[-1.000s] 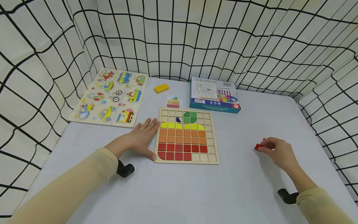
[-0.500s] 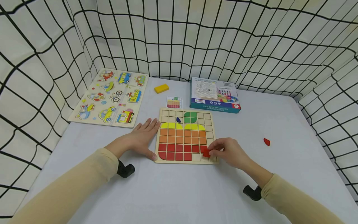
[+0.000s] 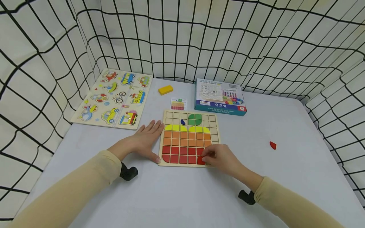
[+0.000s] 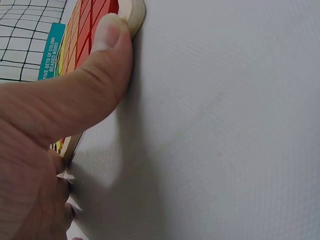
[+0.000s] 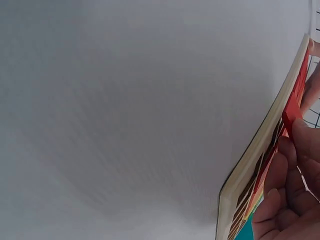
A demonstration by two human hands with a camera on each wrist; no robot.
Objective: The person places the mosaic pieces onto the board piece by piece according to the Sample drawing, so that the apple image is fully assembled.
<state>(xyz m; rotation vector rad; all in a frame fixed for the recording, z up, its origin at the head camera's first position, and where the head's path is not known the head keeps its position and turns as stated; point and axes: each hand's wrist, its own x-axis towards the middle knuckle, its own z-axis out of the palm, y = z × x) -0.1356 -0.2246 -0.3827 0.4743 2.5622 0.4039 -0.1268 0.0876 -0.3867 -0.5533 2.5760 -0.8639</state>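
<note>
A wooden grid board (image 3: 215,138) holds rows of red, orange and yellow tiles, with green pieces and a small dark blue piece (image 3: 182,122) near its top. My right hand (image 3: 220,157) pinches a red square tile (image 3: 201,160) at the bottom row; in the right wrist view the tile (image 5: 291,113) tilts up from the board between thumb and fingers. Spread flat, my left hand (image 3: 144,141) rests against the board's left edge, its thumb on the lower left corner, as the left wrist view also shows. The right hand hides the board's lower right corner.
A lone red quarter-round piece (image 3: 272,145) lies to the right. Behind the board are a pattern card (image 3: 178,104), a yellow block (image 3: 165,90) and a boxed set (image 3: 220,97). A vehicle puzzle board (image 3: 113,98) lies at the back left. Black netting surrounds the table.
My right hand has carried the red square tile leftward from the right side of the table to the board's bottom row, leaving the quarter-round piece behind. The left hand stays put.
</note>
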